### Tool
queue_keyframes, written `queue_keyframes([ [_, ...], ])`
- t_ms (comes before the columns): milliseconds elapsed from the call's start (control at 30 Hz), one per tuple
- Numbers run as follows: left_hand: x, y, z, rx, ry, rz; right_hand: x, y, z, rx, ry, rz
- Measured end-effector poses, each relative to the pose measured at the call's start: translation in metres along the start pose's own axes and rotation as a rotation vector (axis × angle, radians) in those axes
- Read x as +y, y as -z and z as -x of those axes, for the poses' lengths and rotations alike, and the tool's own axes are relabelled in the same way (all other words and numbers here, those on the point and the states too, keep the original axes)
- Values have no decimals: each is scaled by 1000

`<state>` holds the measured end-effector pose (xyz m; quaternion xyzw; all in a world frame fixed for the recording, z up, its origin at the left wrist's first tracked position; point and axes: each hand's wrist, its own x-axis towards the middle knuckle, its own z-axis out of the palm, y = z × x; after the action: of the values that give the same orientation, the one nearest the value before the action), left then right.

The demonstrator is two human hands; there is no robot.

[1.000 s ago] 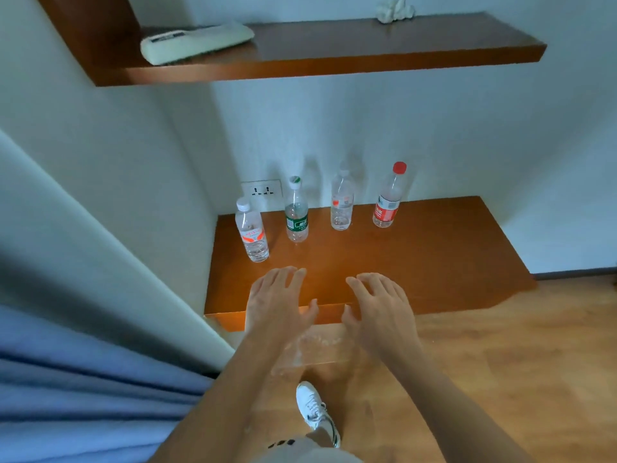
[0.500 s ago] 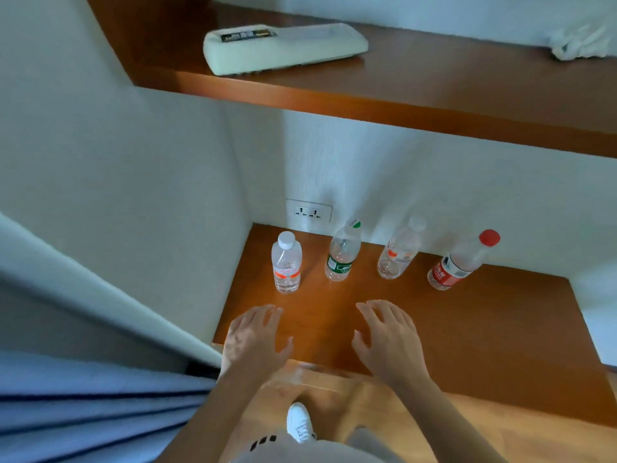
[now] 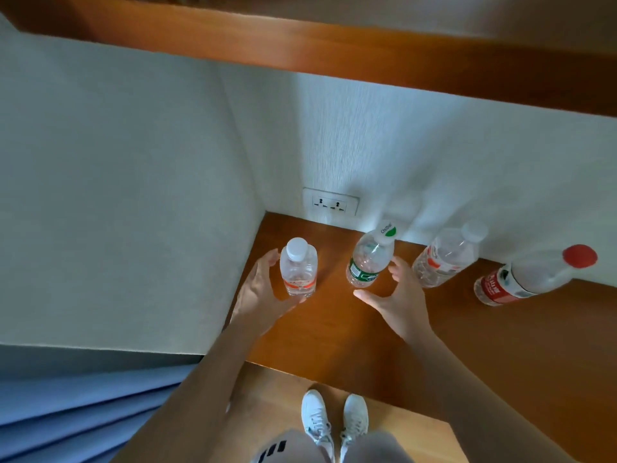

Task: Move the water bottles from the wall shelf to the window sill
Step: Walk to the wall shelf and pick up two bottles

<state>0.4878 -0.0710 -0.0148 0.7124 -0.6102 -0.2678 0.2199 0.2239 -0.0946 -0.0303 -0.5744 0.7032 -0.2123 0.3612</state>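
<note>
My left hand (image 3: pixel 263 292) is curved around the left side of the short bottle with the orange label (image 3: pixel 298 269), fingers spread wide; the thumb sits at its base, but I cannot tell whether my palm presses against it. My right hand (image 3: pixel 397 299) is open wide too, cupped just below and right of the green-label bottle (image 3: pixel 369 259), fingertips near its side, thumb stretched out beneath it, not closed on it. Right of those fingers stands a clear bottle with a white cap (image 3: pixel 445 259), and further right a red-capped bottle (image 3: pixel 527 279). All four stand on the lower wall shelf (image 3: pixel 350 329), near the back wall. A wall socket (image 3: pixel 330 205) sits beyond my fingers, above the shelf corner.
</note>
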Motion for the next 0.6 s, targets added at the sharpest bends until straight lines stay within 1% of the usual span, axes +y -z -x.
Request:
queue_keyframes([
  [33, 2, -3, -5, 7, -6, 19, 0, -1, -6, -1, 14, -49],
  [133, 5, -11, -16, 120, -77, 91, -6, -3, -21, 9, 130, -188],
  [167, 6, -13, -18, 130, -63, 123, -10, -4, -25, 23, 193, -217],
  [233, 11, -15, -20, 123, -109, 145, -15, -8, -31, 37, 271, -254],
  [267, 11, -18, -20, 137, -146, 124, -15, -10, -34, 32, 271, -275],
  [367, 16, -18, -23, 124, -122, 154, -13, -15, -36, -15, 218, -298],
  [400, 15, -21, -23, 127, -151, 194, -13, -16, -35, -34, 203, -306],
  [500, 18, -18, -17, 67, -48, 253, -22, -13, -29, -43, 213, -327],
  [600, 34, -8, -6, 104, 51, 337, -40, 0, -18, -2, 238, -329],
])
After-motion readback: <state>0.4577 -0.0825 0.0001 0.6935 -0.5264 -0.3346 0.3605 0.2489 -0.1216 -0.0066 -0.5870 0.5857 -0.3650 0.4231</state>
